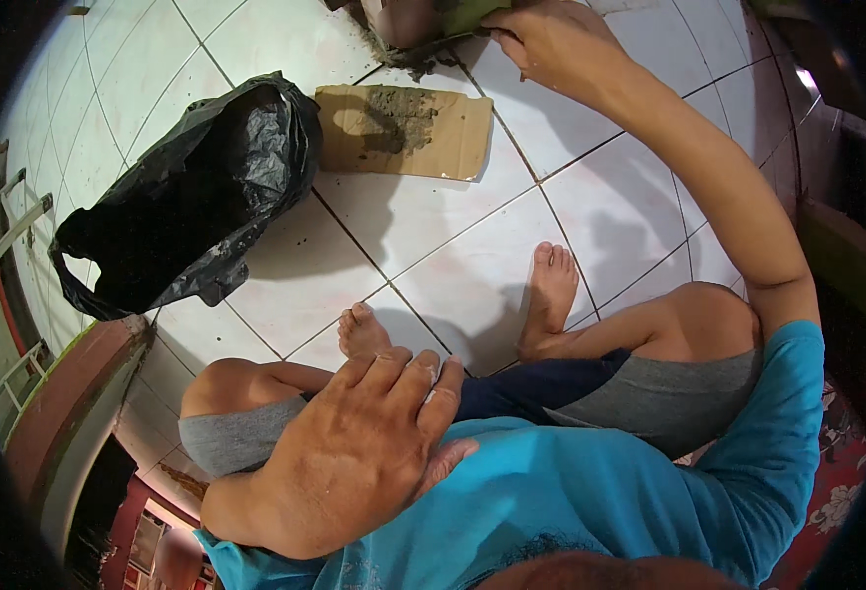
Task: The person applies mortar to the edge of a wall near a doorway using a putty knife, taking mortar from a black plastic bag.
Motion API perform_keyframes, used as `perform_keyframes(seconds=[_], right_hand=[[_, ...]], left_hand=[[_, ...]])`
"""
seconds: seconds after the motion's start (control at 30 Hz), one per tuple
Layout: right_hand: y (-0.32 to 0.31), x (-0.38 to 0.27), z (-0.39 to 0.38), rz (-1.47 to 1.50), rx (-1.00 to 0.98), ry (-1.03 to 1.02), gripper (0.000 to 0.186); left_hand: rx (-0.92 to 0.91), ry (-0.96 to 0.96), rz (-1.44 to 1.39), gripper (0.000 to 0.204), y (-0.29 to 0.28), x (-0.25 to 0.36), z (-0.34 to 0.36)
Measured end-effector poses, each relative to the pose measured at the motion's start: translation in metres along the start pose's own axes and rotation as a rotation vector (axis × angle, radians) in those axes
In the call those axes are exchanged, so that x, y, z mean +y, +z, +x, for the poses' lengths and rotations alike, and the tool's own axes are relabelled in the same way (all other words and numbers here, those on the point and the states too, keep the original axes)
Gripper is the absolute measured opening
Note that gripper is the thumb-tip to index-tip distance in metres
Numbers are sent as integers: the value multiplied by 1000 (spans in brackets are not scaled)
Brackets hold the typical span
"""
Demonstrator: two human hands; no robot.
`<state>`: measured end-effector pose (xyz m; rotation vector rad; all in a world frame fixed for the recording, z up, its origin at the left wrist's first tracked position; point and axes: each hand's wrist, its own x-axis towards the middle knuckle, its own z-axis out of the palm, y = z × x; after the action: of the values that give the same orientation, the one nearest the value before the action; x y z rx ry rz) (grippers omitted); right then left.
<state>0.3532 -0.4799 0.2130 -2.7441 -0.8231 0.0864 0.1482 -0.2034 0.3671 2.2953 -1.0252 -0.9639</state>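
At the top edge my right hand [556, 49] reaches far forward with its fingers curled at the rim of a greenish, soil-smeared thing [467, 17]. That thing is cut off by the picture's edge, so its kind and the exact grip are hidden. Dark, wet-looking soil [423, 64] clings round its base on the floor. Over my lap, in front of my blue shirt, my left hand [354, 447] hangs back up, holding nothing, its fingers loosely extended and the thumb apart. Pale smears mark its fingertips.
A flat piece of brown cardboard [458, 138] with dark soil smeared on it lies on white floor tiles [462, 231]. Left of it a black plastic bag [286, 147] stands with its mouth gaping. My bare feet [551, 290] rest nearer. A metal rack [15, 226] is at far left.
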Motion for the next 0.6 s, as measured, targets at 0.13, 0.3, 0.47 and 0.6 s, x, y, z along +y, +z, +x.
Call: perform_keyframes(seconds=[0.13,0.3,0.47,0.6], right_hand=[[-2,3,-15,-103,87,-78,14],[-4,-2,-31,-11,-157,227,28],[45,61,-51,213,-245,269,35],[71,101,-58,309,-278,183,34]], left_hand=[[4,4,0,59,0,-1,1],[2,-19,2,59,1,-1,-3],[-25,-29,7,60,-3,0,0],[-13,-41,-18,61,-3,-2,1]])
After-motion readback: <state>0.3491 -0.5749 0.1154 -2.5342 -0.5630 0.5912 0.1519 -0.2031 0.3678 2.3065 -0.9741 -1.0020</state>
